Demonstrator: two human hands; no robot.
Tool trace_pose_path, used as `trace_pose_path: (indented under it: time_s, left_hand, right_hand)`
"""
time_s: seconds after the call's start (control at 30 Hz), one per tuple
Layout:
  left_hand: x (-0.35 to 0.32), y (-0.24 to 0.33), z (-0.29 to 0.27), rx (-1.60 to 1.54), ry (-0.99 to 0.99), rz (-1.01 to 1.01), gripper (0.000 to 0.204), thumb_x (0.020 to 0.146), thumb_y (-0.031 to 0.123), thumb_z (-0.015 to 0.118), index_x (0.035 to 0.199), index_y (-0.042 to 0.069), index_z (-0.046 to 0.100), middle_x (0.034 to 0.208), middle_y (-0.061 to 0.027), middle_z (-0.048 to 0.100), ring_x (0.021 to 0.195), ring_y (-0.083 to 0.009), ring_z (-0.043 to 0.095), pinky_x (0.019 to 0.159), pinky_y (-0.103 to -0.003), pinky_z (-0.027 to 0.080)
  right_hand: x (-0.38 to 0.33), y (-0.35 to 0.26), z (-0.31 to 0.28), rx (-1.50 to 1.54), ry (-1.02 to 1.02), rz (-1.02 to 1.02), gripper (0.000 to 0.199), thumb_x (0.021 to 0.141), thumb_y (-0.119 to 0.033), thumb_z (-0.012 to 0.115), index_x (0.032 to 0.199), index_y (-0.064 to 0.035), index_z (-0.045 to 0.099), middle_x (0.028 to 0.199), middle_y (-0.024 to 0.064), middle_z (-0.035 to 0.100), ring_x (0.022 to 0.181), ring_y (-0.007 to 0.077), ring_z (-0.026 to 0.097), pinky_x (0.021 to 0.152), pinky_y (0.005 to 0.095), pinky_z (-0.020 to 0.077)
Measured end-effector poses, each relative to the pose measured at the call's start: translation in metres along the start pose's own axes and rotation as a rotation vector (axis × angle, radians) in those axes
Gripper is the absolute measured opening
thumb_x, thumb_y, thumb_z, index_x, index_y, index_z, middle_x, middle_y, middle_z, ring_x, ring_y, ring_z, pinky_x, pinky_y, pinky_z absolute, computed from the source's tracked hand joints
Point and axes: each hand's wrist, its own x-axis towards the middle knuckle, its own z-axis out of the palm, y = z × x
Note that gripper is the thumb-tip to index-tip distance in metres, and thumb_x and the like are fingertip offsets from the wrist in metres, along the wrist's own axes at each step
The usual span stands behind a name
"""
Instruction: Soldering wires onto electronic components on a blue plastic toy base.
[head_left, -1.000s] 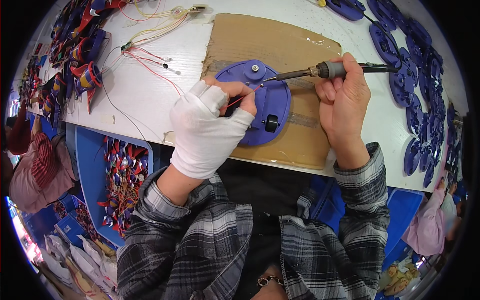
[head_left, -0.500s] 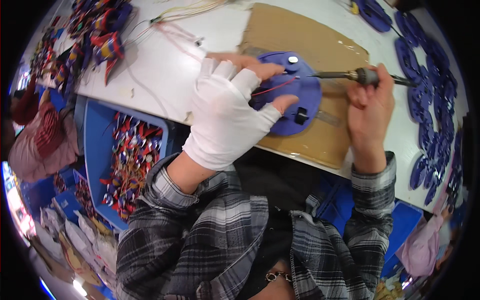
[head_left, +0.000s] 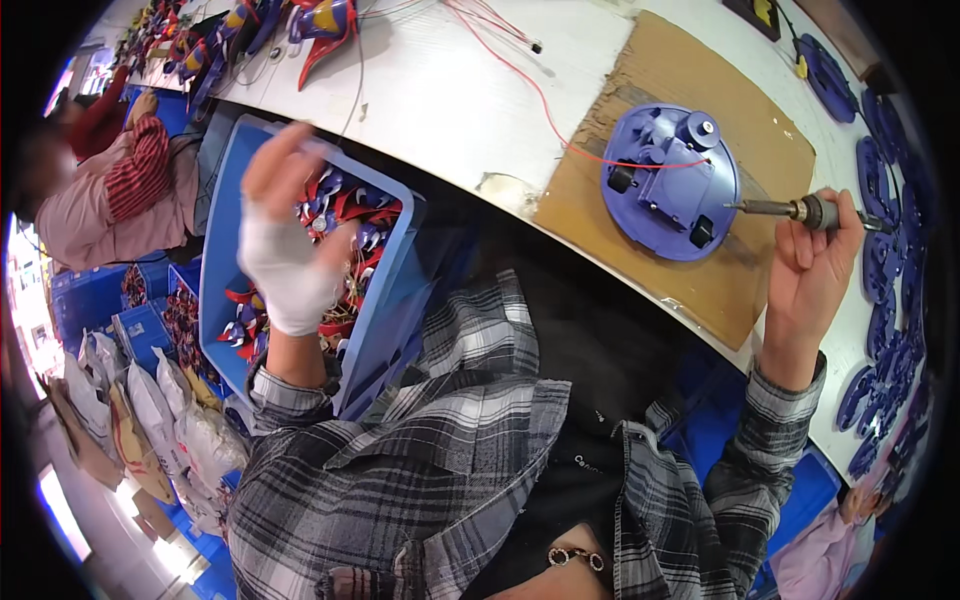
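My right hand is closed round the handle of a soldering iron. The iron's tip points left, close to the right edge of a round purple plastic base. On the base are black wheel-like parts and a silver-topped knob, and a thin red wire runs from it to the left. My left hand, in a white fingerless glove and smeared by motion, is over a blue bin, fingers and thumb apart. Inside the bin lie many red, blue and silver pieces.
The base rests on brown cardboard on a white table. Many purple bases line the table's right side. Red, blue and yellow parts lie at the far left. A person in pink sits at left, near grey sacks.
My left hand has let go of the purple base and swung left over the blue bin. The iron's tip has moved off the wire's joint to the base's right edge. The view has shifted.
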Motion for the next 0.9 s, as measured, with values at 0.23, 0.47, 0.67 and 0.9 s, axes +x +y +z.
trace_pose_path:
  time_s: [0.23, 0.47, 0.67, 0.9]
  left_hand:
    - [-0.022, -0.056, -0.043, -0.469, 0.585, -0.791, 0.053, 0.076, 0.02, 0.07, 0.124, 0.007, 0.053, 0.131, -0.0173, 0.044, 0.118, -0.0292, 0.044, 0.097, -0.037, 0.036]
    - [0.008, -0.013, 0.034, 0.391, 0.006, 0.194, 0.056, 0.062, 0.019, 0.078, 0.115, 0.012, 0.06, 0.122, -0.0101, 0.053, 0.111, -0.0293, 0.05, 0.091, -0.04, 0.041]
    - [0.018, -0.027, 0.057, 0.155, -0.369, 0.506, 0.034, 0.064, 0.008, 0.07, 0.098, 0.01, 0.066, 0.11, -0.0066, 0.061, 0.101, -0.0263, 0.057, 0.085, -0.04, 0.047]
    - [0.026, -0.027, 0.058, -0.009, -0.379, 0.415, 0.024, 0.066, 0.002, 0.066, 0.089, 0.007, 0.063, 0.091, -0.0052, 0.062, 0.089, -0.0234, 0.06, 0.073, -0.03, 0.05]
  right_hand:
    - [0.005, -0.005, -0.009, 0.023, -0.071, 0.002, 0.021, 0.092, -0.024, 0.053, 0.088, -0.0034, 0.054, 0.063, -0.0011, 0.046, 0.045, 0.0047, 0.029, 0.047, 0.02, 0.0274]
    - [0.004, 0.0, -0.001, -0.018, -0.05, -0.012, 0.021, 0.092, -0.025, 0.053, 0.087, -0.0045, 0.054, 0.061, -0.0024, 0.044, 0.044, 0.0042, 0.029, 0.045, 0.0195, 0.0256]
    - [-0.004, 0.004, 0.016, -0.059, 0.066, -0.014, 0.021, 0.091, -0.026, 0.053, 0.085, -0.0055, 0.054, 0.058, -0.0035, 0.041, 0.044, 0.0037, 0.028, 0.045, 0.019, 0.0262]
    - [-0.006, 0.005, 0.009, -0.062, -0.015, 0.009, 0.023, 0.091, -0.026, 0.053, 0.084, -0.0045, 0.054, 0.057, -0.003, 0.042, 0.042, 0.004, 0.027, 0.044, 0.0194, 0.0281]
